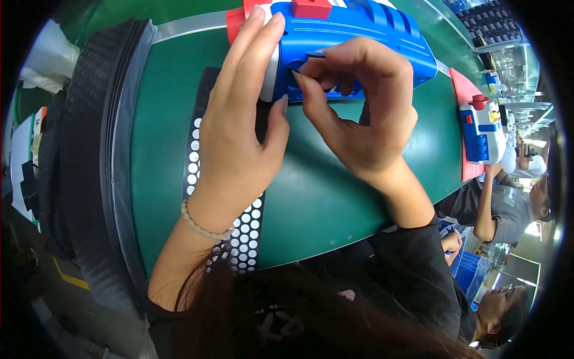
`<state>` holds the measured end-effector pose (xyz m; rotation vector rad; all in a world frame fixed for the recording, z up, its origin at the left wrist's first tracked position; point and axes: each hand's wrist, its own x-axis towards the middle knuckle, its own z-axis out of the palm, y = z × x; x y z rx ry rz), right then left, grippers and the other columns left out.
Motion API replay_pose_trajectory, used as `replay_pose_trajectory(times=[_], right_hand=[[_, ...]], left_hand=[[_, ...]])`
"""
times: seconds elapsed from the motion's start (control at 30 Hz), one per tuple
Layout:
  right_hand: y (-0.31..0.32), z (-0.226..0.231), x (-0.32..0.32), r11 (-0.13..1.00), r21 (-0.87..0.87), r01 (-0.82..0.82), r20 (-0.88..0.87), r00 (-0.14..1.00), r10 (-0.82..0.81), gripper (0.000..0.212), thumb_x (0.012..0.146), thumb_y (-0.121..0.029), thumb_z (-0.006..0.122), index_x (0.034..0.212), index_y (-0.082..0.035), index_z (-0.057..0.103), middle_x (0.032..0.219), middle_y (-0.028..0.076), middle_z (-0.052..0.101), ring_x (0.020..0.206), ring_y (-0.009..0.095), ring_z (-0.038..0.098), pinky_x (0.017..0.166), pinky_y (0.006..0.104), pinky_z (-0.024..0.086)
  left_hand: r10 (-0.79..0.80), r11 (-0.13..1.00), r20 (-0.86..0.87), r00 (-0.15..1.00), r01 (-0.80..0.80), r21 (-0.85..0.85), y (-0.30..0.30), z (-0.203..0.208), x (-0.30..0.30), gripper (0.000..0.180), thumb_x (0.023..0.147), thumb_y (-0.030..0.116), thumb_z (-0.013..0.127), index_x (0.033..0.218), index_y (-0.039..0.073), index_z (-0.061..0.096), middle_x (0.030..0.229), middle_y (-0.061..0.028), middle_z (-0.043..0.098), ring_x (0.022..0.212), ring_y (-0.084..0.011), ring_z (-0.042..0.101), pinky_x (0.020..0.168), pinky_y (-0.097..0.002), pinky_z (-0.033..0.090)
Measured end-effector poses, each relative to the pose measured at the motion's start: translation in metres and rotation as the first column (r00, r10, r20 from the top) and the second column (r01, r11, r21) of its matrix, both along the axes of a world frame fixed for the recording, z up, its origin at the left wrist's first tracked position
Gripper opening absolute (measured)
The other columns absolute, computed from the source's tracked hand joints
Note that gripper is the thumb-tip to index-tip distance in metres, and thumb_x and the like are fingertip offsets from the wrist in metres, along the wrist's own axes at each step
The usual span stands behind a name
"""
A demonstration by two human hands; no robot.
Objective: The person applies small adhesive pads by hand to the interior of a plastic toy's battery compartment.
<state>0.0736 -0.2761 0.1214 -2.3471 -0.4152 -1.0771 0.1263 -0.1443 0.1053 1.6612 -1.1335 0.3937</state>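
Note:
A blue plastic housing (pixel 359 27) with white and red parts lies on its side at the far edge of the green table in front of me. My left hand (pixel 239 119) rests along its white left end, fingers stretched out and the thumb near its lower edge. Over the near side of the housing, my right hand (pixel 365 90) has its thumb and index finger brought together. Whatever is between those fingertips, if anything, is too small to make out. Beneath my left hand and forearm runs a black strip with rows of white dots (pixel 244 242).
Green tabletop (pixel 335 197) extends around my hands. A black padded case or panel (pixel 98 143) stands along the left edge. To the right, a similar blue and white housing (pixel 481 134) sits on a red mat (pixel 463 87), next to a co-worker (pixel 508 203). Another person (pixel 499 311) is lower right.

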Motion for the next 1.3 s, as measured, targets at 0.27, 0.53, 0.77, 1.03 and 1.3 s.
replay_pose_trajectory(times=[0.27, 0.53, 0.77, 1.03, 1.3], right_hand=[[-0.002, -0.006, 0.002, 0.999, -0.012, 0.051, 0.115, 0.992, -0.049, 0.046, 0.064, 0.008, 0.070, 0.100, 0.001, 0.041, 0.078, 0.006, 0.055, 0.065, 0.013, 0.057, 0.055, 0.0212, 0.046], [-0.039, 0.025, -0.031, 0.974, 0.017, 0.227, 0.016, 0.974, -0.227, 0.029, 0.072, 0.010, 0.064, 0.097, 0.004, 0.051, 0.088, 0.006, 0.052, 0.072, 0.008, 0.051, 0.063, 0.0173, 0.043], [-0.088, 0.030, -0.063, 0.958, 0.201, 0.205, -0.103, 0.977, -0.188, 0.010, 0.077, 0.004, 0.061, 0.086, 0.003, 0.059, 0.109, 0.015, 0.054, 0.101, 0.021, 0.053, 0.086, 0.0290, 0.043], [-0.097, 0.004, -0.061, 0.907, 0.055, 0.417, 0.253, 0.873, -0.417, 0.019, 0.063, 0.000, 0.074, 0.078, -0.003, 0.064, 0.070, 0.006, 0.059, 0.060, 0.015, 0.056, 0.053, 0.0229, 0.045], [-0.107, -0.003, -0.054, 0.896, -0.177, 0.406, 0.381, 0.868, -0.318, 0.019, 0.063, 0.003, 0.072, 0.080, -0.002, 0.063, 0.072, 0.007, 0.059, 0.060, 0.016, 0.056, 0.051, 0.0242, 0.047]], left_hand=[[-0.048, 0.999, -0.091, 0.995, 0.047, -0.015, 0.001, -0.006, 0.006, 0.060, 0.069, -0.008, 0.051, 0.127, 0.001, 0.039, 0.131, -0.0157, 0.040, 0.126, -0.0283, 0.034, 0.103, -0.0359, 0.025], [0.017, 0.999, -0.023, 1.000, -0.016, 0.030, 0.002, -0.012, 0.010, 0.056, 0.073, -0.005, 0.051, 0.127, 0.002, 0.038, 0.132, -0.0161, 0.039, 0.125, -0.0296, 0.034, 0.103, -0.0375, 0.025], [0.018, 0.997, -0.070, 0.997, -0.013, 0.073, -0.003, -0.005, 0.005, 0.058, 0.076, -0.008, 0.048, 0.131, 0.001, 0.032, 0.137, -0.0179, 0.030, 0.128, -0.0288, 0.028, 0.104, -0.0390, 0.024], [0.103, 0.992, -0.061, 0.993, -0.097, 0.084, -0.009, -0.007, 0.000, 0.060, 0.071, -0.006, 0.049, 0.129, 0.000, 0.034, 0.134, -0.0179, 0.035, 0.127, -0.0316, 0.031, 0.104, -0.0398, 0.023], [0.110, 0.988, -0.072, 0.991, -0.101, 0.118, -0.010, -0.005, 0.000, 0.061, 0.073, -0.006, 0.048, 0.131, 0.001, 0.033, 0.135, -0.0175, 0.034, 0.127, -0.0309, 0.031, 0.104, -0.0403, 0.024]])
